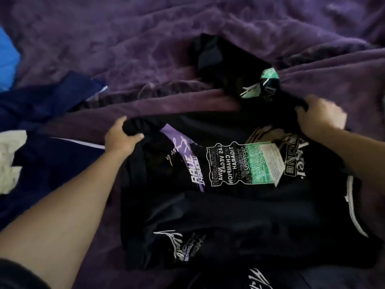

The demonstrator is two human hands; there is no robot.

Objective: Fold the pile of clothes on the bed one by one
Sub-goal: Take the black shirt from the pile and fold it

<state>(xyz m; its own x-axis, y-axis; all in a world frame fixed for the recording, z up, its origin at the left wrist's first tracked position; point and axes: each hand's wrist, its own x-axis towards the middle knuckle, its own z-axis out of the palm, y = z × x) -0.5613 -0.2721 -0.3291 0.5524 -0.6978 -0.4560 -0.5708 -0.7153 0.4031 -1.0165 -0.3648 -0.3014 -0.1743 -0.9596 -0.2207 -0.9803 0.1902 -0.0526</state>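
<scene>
A rumpled purple blanket (145, 49) covers the bed in front of you, and the black printed shirt (208, 205) lies across it between your arms, print side up, its lettering reading away from you. Its near edge reaches almost to your body, and its far edge is bunched in your two fists.

Expect this shirt to be light and completely limp. It will sag and crease wherever you are not holding it, and the plush blanket beneath will probably drag on it rather than let it slide. The printed patches may feel slightly stiffer than the plain cloth. Take it by seams or corners, such as the shoulders or hem, where a pinch carries the whole width evenly. A handful of loose cloth will twist the panel.

Your left hand (121, 136) is curled tight round a gathered roll of black fabric at the far left edge, thumb wrapped underneath. Your right hand (318, 115) is closed the same way on a bunch at the far right edge, beside a black bundle with a green print (229, 65); I cannot tell whether that bundle is part of this shirt.

To your left lie a navy garment (52, 155) and a white cloth (10, 161), probably more of the pile.
</scene>
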